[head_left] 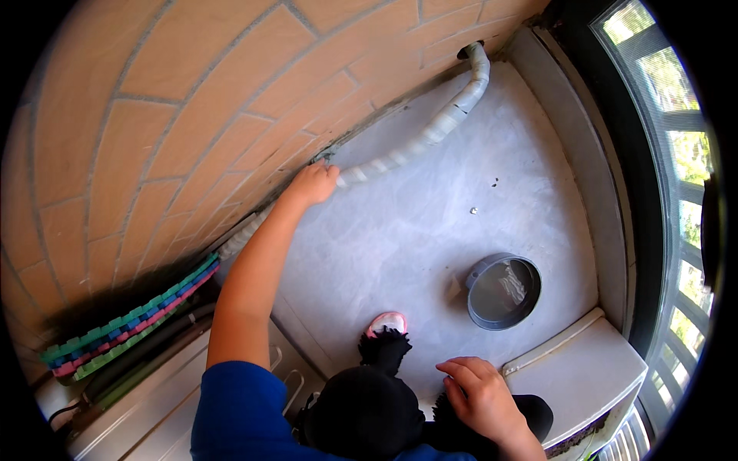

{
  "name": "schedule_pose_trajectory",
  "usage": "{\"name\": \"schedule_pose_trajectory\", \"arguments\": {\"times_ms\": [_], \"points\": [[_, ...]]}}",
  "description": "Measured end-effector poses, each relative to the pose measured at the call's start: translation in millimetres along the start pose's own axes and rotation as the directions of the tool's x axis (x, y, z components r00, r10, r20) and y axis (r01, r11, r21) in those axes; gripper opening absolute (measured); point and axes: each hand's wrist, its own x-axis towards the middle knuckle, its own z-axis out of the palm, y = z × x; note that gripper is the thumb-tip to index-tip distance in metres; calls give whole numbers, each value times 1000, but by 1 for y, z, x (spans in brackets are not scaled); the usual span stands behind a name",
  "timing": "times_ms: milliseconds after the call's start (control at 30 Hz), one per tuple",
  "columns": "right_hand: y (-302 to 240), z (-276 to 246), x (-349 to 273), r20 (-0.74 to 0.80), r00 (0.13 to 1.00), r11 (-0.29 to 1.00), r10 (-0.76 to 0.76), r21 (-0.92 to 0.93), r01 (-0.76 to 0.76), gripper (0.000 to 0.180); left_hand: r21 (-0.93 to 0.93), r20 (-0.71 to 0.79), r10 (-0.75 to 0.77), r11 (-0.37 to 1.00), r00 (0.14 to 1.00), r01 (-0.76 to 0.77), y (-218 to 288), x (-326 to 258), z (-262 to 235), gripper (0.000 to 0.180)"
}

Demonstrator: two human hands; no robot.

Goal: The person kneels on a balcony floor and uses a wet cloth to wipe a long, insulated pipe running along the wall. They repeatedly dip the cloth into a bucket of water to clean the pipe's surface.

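Note:
My left hand (pixel 314 184) reaches forward to the foot of the tiled wall, fingers closed, right over a pipe wrapped in pale tape (pixel 415 146). Just past its fingertips is a small dark, greenish patch (pixel 326 154); whether the fingers grip anything is hidden. The pipe comes out of a hole in the wall at the far right and passes under that hand toward the left. Low on the right, my right hand (pixel 480 392) hovers above my knee, empty, with thumb and forefinger apart. Ahead of it, a round dark-grey bucket (pixel 503 292) of water stands on the floor.
Folded colourful interlocking mats (pixel 131 315) lean by the wall at left, above a pale metal unit (pixel 154 415). A light box-like planter (pixel 584 376) and a barred window (pixel 688 192) bound the right. Small debris (pixel 473 210) lies on the grey floor (pixel 369 246).

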Motion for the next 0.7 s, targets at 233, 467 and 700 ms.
{"name": "schedule_pose_trajectory", "arguments": {"times_ms": [233, 467, 700], "points": [[6, 0, -4, 12, 1000, 996, -23, -83, 24, 21, -395, 91, -399, 827, 912, 401, -5, -27, -9, 44], [7, -1, -4, 26, 999, 993, -28, -117, 31, 22, -334, 167, -463, 804, 871, 492, -43, -53, -2, 56], [8, -4, -4, 22, 1000, 994, 9, -109, -7, 22, -279, 197, -565, 751, 801, 598, -61, -75, 2, 60]]}}
